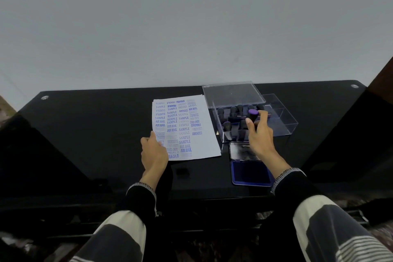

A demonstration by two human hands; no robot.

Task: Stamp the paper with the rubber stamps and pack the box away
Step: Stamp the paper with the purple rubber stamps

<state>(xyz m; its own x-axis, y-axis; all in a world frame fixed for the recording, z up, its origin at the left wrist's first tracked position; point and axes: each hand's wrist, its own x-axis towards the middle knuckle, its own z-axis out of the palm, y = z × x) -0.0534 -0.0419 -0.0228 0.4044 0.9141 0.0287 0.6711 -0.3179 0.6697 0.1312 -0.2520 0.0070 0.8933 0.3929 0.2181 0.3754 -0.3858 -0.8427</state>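
A white paper [202, 125] covered with blue stamped words lies on the black table. My left hand [153, 151] presses flat on its near left corner. To the right stands a clear plastic box [285, 119] holding several dark rubber stamps [232, 110]. My right hand [260, 134] is over the box, fingers closed around one stamp with a purple top [253, 114]. In front of the box lies an open ink pad [251, 172] with a blue surface, its metal lid [239, 151] folded back and partly hidden by my right wrist.
The box's clear lid [231, 93] rests behind the box, leaning on its back edge. The glossy black table [95, 134] runs to a pale wall behind. My striped sleeves fill the bottom of the view.
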